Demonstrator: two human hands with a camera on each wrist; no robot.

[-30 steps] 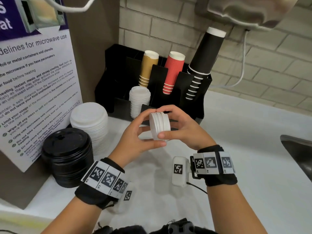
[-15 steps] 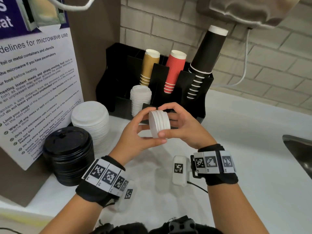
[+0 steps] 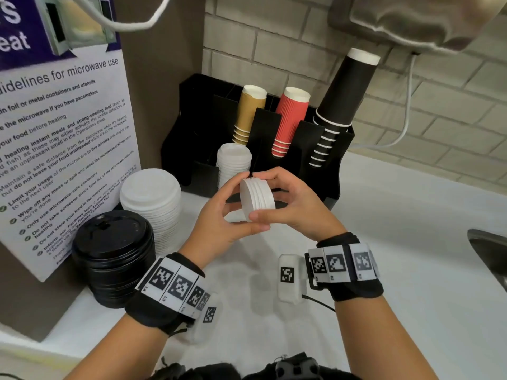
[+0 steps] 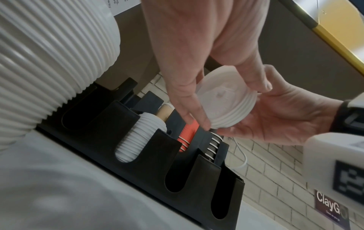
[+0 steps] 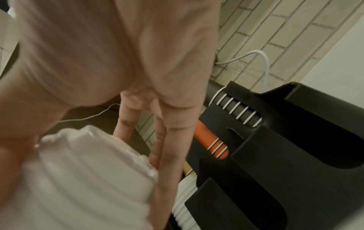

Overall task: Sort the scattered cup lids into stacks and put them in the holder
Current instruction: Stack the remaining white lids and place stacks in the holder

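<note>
Above a white table (image 3: 384, 242), a person holds a small stack of white cup lids (image 3: 256, 197) on edge between both hands, just in front of a black holder (image 3: 315, 171). The left hand (image 3: 219, 218) curls round the near side of the small stack of white cup lids, thumb under its lower rim and fingertips (image 4: 265, 84) on its top edge. The right hand (image 3: 295, 208) cups the far side, thumb at the bottom and fingers arched over the top, so both hands grasp the same stack; the left wrist view shows the lids' flat face (image 4: 224, 96) turned toward the left palm.

In the holder's front row, a stack of small white lids (image 3: 233, 163) fills one slot, while the two slots to its right (image 4: 185, 172) stand dark. Behind them rise a tan cup stack (image 3: 248, 113), a red cup stack (image 3: 289, 119) and a tall black cup stack (image 3: 340, 102).

To the left on the table, a stack of large white lids (image 3: 151, 198) stands beside a stack of black lids (image 3: 112, 256), touching or nearly so. A microwave-use notice (image 3: 60, 133) leans behind them, and a brick wall (image 3: 274, 45) backs the scene.
</note>
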